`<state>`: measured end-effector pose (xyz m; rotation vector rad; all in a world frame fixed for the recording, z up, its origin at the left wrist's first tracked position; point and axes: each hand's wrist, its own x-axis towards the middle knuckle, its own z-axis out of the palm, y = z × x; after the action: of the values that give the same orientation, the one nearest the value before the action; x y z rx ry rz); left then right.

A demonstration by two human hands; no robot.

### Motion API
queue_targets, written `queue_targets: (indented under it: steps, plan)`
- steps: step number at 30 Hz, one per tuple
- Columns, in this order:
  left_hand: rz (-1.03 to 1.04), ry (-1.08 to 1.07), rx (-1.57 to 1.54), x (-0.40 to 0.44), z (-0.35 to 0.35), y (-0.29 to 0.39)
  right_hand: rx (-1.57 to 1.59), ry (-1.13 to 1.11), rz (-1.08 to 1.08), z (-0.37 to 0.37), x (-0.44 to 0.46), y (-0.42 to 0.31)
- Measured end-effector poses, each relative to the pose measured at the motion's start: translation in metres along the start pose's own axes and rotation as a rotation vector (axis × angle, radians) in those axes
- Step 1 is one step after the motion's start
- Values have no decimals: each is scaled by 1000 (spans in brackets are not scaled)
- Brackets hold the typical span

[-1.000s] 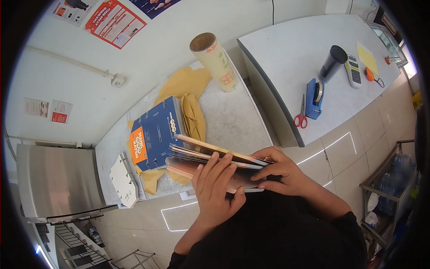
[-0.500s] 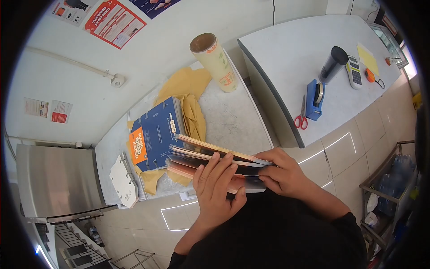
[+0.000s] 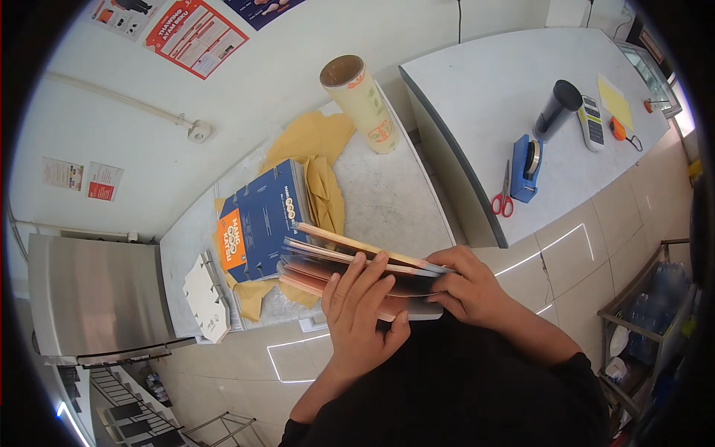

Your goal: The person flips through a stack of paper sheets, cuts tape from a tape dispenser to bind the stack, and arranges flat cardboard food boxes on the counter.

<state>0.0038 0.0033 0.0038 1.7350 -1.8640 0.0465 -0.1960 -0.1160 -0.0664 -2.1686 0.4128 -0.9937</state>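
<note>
A fanned stack of thin printed sheets (image 3: 350, 249), with orange, white and dark layers, is held between both hands in front of my dark shirt. My left hand (image 3: 361, 313) lies over the near side, fingers bent across the stack. At its right end, my right hand (image 3: 473, 290) pinches the sheets between thumb and fingers. Gaps show between the layers toward the left end. Just beyond, a pile of flat blue cardboard pieces (image 3: 262, 217) with an orange panel rests on crumpled brown paper (image 3: 325, 197). Printing on the held sheets is unreadable.
A printed roll (image 3: 366, 112) stands upright on the white table. Flat white cardboard pieces (image 3: 205, 302) lie at its left end. On the right counter are scissors (image 3: 503, 200), a blue tape dispenser (image 3: 527, 170), a black-lidded tumbler (image 3: 557, 110) and a calculator (image 3: 592, 125).
The view has shifted slightly, so the background sits a little farther right. Both hands keep their hold on the stack, with hardly any visible movement.
</note>
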Motion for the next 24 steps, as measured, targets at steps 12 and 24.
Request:
queue_targets:
  steps: [12,24]
  plan:
    - [5,-38,71,-5,-3,1,117,-38,49,0,-5,3]
    - [7,-33,55,-4,-3,1,397,-97,27,3,2,-3]
